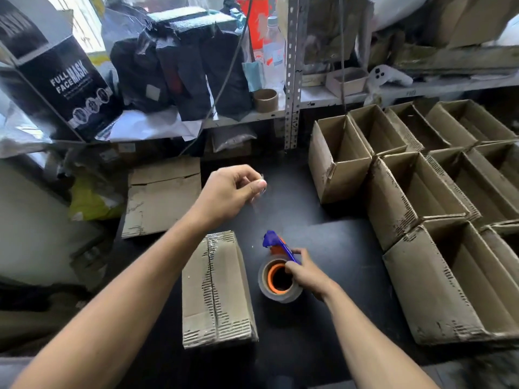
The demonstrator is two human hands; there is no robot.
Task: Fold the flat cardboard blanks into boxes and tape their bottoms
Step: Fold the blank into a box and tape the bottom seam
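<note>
A folded cardboard box [216, 290] lies bottom-up on the black table [331, 318], its centre seam covered with clear tape. To its right my right hand [306, 273] grips a tape dispenser [279, 276] with a blue blade guard and an orange core. A clear strip of tape [259, 200] runs up from the dispenser to my left hand [233, 192], which pinches its free end above the table. Flat cardboard blanks [161, 197] lie at the back left of the table.
Several open finished boxes [421, 197] stand in rows along the right side. A metal shelf [292, 80] at the back carries black bags, a mask box [64, 80], a bottle and a tape core. A yellow bag [92, 200] sits at the left.
</note>
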